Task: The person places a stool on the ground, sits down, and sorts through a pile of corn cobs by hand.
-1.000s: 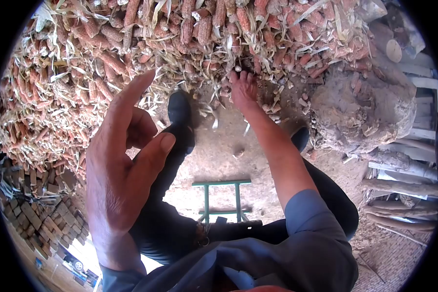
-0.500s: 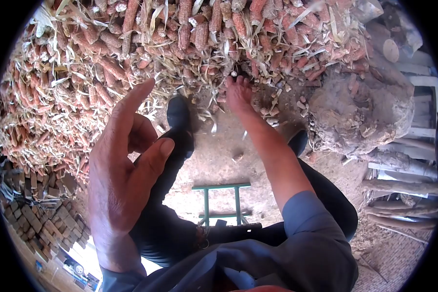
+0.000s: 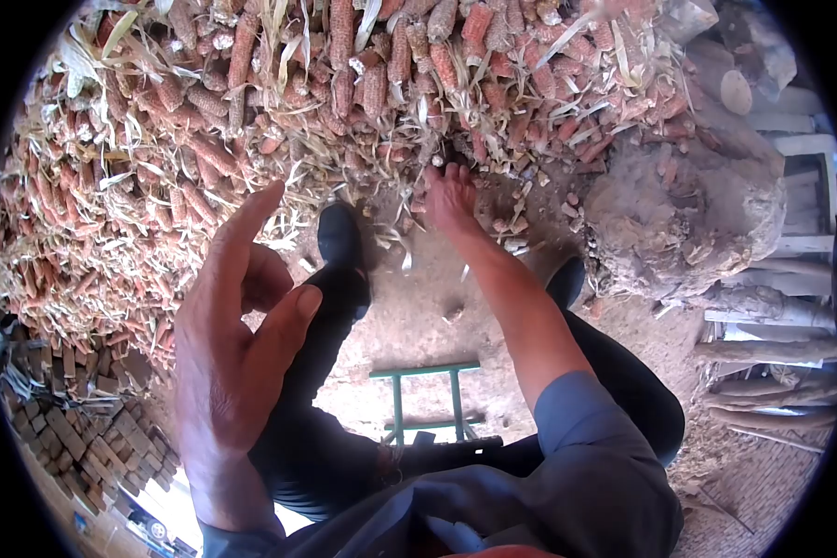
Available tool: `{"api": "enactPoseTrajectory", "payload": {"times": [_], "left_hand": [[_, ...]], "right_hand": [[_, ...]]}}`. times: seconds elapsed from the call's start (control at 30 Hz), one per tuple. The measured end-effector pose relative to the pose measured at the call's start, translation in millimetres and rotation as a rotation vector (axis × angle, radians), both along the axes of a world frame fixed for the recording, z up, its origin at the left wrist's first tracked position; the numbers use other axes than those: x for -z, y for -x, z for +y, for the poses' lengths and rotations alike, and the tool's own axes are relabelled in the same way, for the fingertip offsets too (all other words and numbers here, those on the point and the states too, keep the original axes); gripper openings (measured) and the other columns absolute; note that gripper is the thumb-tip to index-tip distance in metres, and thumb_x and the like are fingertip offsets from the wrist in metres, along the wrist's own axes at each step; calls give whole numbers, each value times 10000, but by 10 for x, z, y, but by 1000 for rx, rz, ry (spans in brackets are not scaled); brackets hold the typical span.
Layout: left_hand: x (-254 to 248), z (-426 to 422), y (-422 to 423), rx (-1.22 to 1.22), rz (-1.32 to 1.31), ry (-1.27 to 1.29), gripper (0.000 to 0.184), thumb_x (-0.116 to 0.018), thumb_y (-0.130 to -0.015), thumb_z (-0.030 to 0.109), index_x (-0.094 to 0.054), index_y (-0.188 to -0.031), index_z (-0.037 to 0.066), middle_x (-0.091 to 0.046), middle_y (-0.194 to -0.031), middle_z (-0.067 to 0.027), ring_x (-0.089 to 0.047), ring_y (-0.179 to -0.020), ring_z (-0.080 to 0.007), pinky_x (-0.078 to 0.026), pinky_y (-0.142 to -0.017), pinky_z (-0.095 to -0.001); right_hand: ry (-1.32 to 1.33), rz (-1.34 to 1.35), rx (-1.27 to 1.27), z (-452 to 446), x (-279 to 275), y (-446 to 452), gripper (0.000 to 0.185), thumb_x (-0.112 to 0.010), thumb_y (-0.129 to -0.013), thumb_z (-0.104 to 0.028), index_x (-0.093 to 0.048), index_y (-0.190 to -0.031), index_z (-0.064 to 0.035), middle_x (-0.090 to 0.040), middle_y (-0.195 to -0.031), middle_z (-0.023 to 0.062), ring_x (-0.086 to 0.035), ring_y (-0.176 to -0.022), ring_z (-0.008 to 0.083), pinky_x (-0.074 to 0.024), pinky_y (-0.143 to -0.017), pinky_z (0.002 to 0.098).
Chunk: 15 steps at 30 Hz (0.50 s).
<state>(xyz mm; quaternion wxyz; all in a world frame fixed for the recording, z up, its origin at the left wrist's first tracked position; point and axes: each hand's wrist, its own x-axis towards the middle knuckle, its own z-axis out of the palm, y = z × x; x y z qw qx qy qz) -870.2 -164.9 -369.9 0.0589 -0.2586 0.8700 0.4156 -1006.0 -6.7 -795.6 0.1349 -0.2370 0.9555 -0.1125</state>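
Note:
My left hand (image 3: pixel 237 339) is raised close to the camera, holding nothing. Its index finger is stretched out, the other fingers bend inward, and the thumb stands apart. My right hand (image 3: pixel 451 200) reaches down to the near edge of a large pile of corn cobs (image 3: pixel 372 88), mixed with dry husks. Its fingers are curled against the scraps at the foot of the pile. The fingertips are hidden, so what they grip cannot be made out. Small cob pieces (image 3: pixel 511 223) lie on the ground to its right.
A green metal frame (image 3: pixel 426 370) stands between my legs. Near it are my dark shoes (image 3: pixel 339 232). On the right sit a big rough lump (image 3: pixel 684 219) and stacked wooden poles (image 3: pixel 772 352). Bricks (image 3: pixel 88 437) are heaped at lower left.
The view has shifted slightly, so the pile, shoes and ground sit lower in it. My right hand stays at the pile's edge with its fingers bent. My left hand keeps its shape.

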Motion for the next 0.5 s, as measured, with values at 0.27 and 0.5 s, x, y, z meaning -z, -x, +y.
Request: {"api": "enactPoseTrajectory", "payload": {"times": [0.27,0.5], "left_hand": [[-17,29,-50,1,34,-71,669,-712,-886,70,-500,-1519,30,-620,-801,-57,-620,-731,-141,-510,-690,-296],[40,4,-24,25,49,-32,665,-713,-886,72,-510,-1519,46,-622,-805,-58,-628,-739,-136,-513,-669,-291]], "right_hand": [[-52,35,-20,-32,153,-12,340,-657,-912,-190,-657,-1249,-145,-596,-1236,185,-526,-1226,361,-474,-990,503],[-137,-55,119,-218,31,19,408,-761,-843,-205,-678,-1240,-158,-616,-1256,159,-521,-1257,349,-463,-990,488]]}}
